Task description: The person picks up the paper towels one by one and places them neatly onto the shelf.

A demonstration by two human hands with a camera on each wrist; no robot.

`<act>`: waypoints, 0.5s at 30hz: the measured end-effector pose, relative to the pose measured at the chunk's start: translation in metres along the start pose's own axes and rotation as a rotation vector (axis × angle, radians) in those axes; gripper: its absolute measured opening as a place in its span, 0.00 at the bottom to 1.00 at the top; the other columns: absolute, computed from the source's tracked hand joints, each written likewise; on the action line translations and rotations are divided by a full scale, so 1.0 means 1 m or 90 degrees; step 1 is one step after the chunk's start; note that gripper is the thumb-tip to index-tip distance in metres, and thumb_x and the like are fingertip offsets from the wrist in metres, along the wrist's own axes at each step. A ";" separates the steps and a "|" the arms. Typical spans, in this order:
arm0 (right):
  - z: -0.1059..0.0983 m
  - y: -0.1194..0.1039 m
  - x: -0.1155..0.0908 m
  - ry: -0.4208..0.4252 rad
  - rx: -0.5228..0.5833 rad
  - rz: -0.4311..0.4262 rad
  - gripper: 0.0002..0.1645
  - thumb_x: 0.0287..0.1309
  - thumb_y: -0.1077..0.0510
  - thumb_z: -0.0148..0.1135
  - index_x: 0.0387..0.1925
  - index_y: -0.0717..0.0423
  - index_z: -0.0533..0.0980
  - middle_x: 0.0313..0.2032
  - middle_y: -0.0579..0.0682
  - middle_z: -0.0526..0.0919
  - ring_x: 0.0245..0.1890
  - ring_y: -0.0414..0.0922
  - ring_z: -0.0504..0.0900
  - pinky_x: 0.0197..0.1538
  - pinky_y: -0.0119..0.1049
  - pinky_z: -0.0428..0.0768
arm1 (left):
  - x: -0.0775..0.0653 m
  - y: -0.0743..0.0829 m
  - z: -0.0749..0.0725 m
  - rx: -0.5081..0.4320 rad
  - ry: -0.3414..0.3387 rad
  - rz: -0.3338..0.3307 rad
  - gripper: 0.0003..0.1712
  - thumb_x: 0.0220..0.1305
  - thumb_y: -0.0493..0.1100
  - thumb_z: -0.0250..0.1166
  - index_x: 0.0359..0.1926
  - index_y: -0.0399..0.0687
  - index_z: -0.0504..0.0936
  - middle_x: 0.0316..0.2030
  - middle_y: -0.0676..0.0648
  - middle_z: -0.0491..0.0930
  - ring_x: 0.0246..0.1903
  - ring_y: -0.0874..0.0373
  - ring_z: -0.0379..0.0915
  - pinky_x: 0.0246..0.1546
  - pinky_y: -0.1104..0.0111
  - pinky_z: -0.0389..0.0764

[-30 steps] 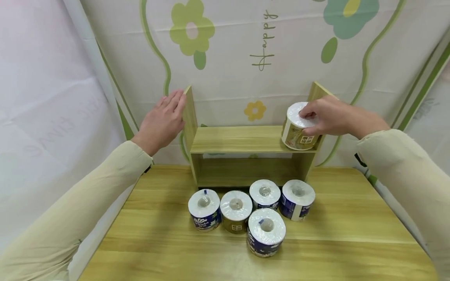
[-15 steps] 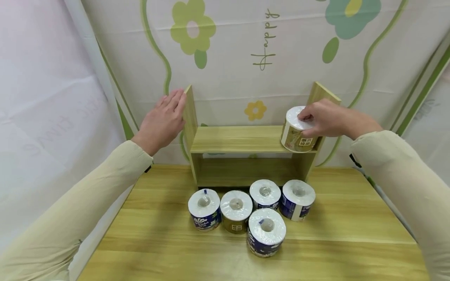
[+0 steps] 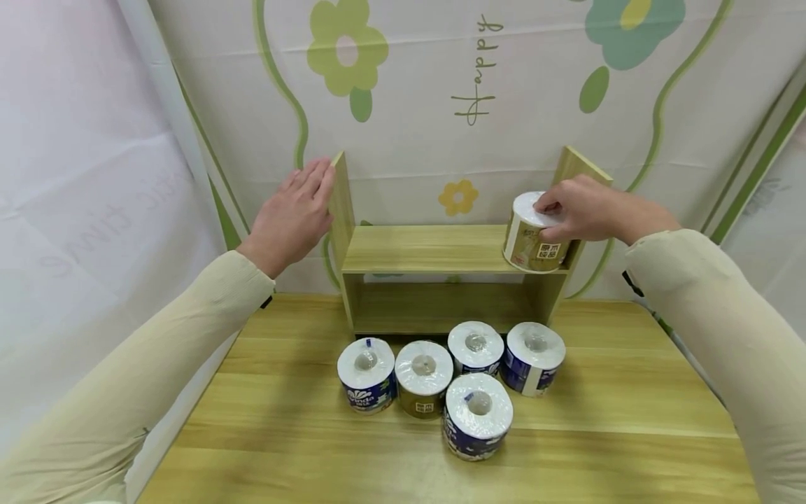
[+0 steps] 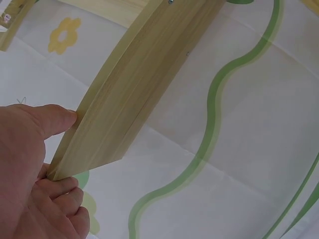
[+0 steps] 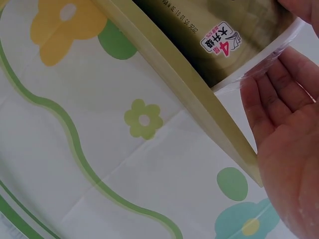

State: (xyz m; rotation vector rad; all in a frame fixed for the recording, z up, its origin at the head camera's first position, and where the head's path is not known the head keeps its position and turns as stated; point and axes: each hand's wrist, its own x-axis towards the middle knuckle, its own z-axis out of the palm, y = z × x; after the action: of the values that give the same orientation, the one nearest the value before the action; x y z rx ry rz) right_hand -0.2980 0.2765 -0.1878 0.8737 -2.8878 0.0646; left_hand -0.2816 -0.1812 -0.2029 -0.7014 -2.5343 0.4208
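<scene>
A gold-wrapped toilet roll (image 3: 525, 241) stands upright at the right end of the upper board of a small wooden shelf (image 3: 428, 250). My right hand (image 3: 588, 206) holds this roll from above, thumb on its near side and fingers at its top; the right wrist view shows the hand (image 5: 291, 124) by the roll's plastic-wrapped end, close to the side panel (image 5: 199, 94). At the other end of the shelf, my left hand (image 3: 292, 217) grips the left side panel (image 4: 119, 94) near its top. Its thumb (image 4: 57, 119) presses the panel's edge, with the other fingers curled at the corner.
Several toilet rolls stand on the wooden table (image 3: 283, 434) before the shelf: blue-wrapped ones (image 3: 367, 374), (image 3: 477, 416), (image 3: 535, 357), another partly hidden roll (image 3: 475, 346), and a gold one (image 3: 423, 378). Behind the shelf hangs a flower-printed cloth (image 3: 403, 140).
My right hand and the gold toilet roll have shifted slightly downward and toward me, onto the upper board's front. The left hand stays at the left panel.
</scene>
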 end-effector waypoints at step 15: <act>-0.009 -0.003 0.003 -0.041 -0.010 0.037 0.13 0.57 0.56 0.77 0.40 0.56 0.83 0.36 0.50 0.87 0.34 0.46 0.77 0.38 0.41 0.76 | -0.001 0.000 -0.001 -0.018 0.018 0.003 0.38 0.80 0.40 0.55 0.79 0.24 0.52 0.80 0.27 0.56 0.81 0.35 0.53 0.80 0.44 0.62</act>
State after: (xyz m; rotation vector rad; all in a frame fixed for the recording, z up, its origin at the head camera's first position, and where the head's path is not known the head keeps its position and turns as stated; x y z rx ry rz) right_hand -0.2982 0.2731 -0.1784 0.8045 -2.9685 0.0191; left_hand -0.2806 -0.1810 -0.2027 -0.7193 -2.5159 0.3754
